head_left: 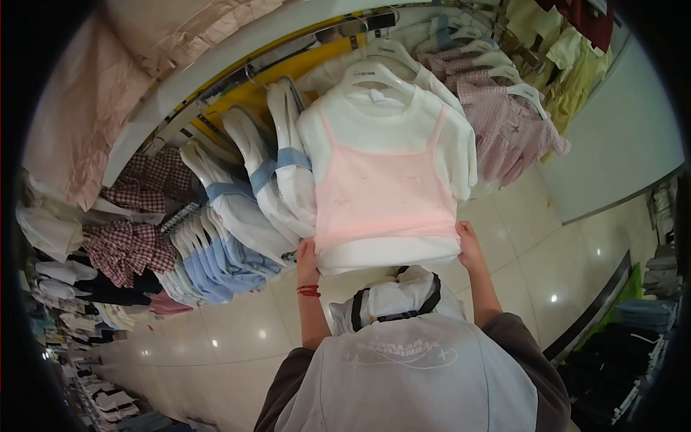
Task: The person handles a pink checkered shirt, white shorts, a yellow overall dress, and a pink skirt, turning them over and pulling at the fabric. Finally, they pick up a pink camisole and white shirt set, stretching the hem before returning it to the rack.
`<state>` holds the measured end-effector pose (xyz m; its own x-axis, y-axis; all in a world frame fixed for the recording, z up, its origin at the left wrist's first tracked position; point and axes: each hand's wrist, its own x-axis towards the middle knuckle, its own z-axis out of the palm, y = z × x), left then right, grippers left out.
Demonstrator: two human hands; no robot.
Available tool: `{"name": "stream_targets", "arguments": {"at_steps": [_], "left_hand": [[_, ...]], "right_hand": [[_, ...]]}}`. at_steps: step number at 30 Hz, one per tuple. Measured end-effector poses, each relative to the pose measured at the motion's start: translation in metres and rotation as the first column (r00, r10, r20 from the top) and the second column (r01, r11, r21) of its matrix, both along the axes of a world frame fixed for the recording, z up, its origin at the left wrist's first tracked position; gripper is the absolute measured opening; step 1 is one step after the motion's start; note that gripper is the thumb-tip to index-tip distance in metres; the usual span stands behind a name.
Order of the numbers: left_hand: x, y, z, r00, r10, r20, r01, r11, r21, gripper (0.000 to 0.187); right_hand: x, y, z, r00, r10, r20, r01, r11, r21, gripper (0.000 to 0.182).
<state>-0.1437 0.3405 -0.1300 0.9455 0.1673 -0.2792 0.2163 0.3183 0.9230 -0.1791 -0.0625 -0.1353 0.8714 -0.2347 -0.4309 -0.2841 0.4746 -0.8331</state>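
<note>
A white short-sleeved top with a pink strappy layer point(385, 180) hangs on a white hanger point(378, 74) from the rack, its front facing me. My left hand point(307, 261), with red bands at the wrist, is closed on the garment's lower left edge. At the lower right edge, my right hand point(468, 245) grips the side of the same garment. The hem lies stretched between both hands.
White garments with blue bands point(294, 160) hang to the left, pink checked ones point(497, 129) to the right. Blue clothes point(212, 270) and red checked clothes point(129, 248) hang lower left. A white panel point(619, 137) stands at right above the tiled floor point(245, 360).
</note>
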Motion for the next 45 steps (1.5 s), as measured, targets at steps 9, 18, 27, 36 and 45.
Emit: {"name": "stream_targets", "arguments": {"at_steps": [9,18,27,36,45], "left_hand": [[-0.012,-0.058,-0.004,0.806,-0.589,-0.065,0.451,0.681,-0.578,0.032],[-0.015,-0.124,0.039,0.878,-0.467,-0.104,0.408,0.844,-0.347,0.033],[-0.026,-0.148,0.078,0.904,-0.196,0.38,0.035,0.92,0.39,0.039],[-0.022,-0.127,0.071,0.904,-0.427,0.037,0.423,0.875,-0.238,0.04],[-0.024,-0.111,0.087,0.897,-0.433,0.089,0.345,0.562,-0.751,0.047]], "right_hand": [[-0.018,0.051,0.014,0.866,0.5,0.01,-0.415,0.707,0.573,0.039],[-0.007,0.113,0.047,0.828,0.558,0.045,-0.512,0.723,0.465,0.037],[-0.002,0.122,0.068,0.928,0.369,0.049,-0.338,0.783,0.523,0.032],[-0.003,0.106,0.113,0.686,0.692,0.225,-0.715,0.698,0.03,0.034],[-0.004,0.086,0.106,0.871,0.475,0.127,-0.476,0.879,-0.027,0.043]]}}
